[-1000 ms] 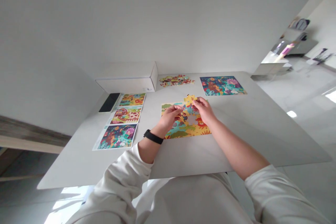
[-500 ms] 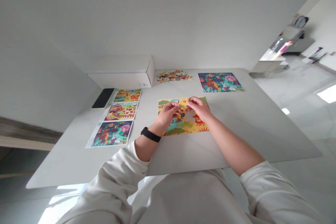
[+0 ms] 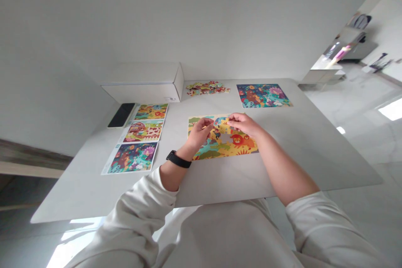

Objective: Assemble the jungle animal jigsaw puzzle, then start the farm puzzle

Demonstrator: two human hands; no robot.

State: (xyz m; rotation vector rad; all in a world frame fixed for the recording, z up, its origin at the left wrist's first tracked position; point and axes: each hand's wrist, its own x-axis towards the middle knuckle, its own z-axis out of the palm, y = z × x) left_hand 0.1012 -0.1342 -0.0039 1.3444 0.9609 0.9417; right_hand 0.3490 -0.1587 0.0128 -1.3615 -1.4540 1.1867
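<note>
Working low over partly built jigsaw puzzle lying flat on white table, 2 hands at its upper side. Left hand curled, grip narrow, fingertips near teal pieces. Right hand in narrow pinch over yellow pieces; any held piece hard to tell. Gap showed table. Loose pieces lay well beyond. Light fingertip contact suited small pieces.

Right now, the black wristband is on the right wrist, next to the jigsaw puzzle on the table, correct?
No: the black wristband is on the left wrist, not the right, as the head view shows. The rest holds: it is next to the jigsaw puzzle on the table.
</note>
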